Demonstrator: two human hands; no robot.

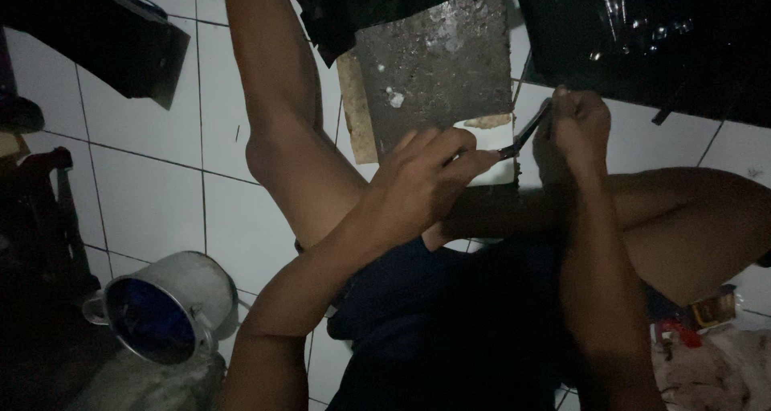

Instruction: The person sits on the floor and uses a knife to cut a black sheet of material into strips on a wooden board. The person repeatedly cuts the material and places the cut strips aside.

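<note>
I sit on a white tiled floor (152,194) with bare legs bent on either side. My right hand (580,126) is closed around the handles of a dark pliers-like tool (526,132), which slants down to the left. My left hand (422,182) reaches in from the lower left, its fingers pinched together at the tool's jaws on a small thin piece too dim to identify. Both hands hover over the near edge of a grey, stained flat board (438,62) lying on the floor, with a pale wooden strip (355,110) along its left side.
A metal pot (165,307) with a blue inside lies tilted at lower left. Dark bulky objects (104,38) fill the upper left, and a black case with shiny tools (642,26) sits upper right. Crumpled cloth and small packets (707,331) lie at lower right.
</note>
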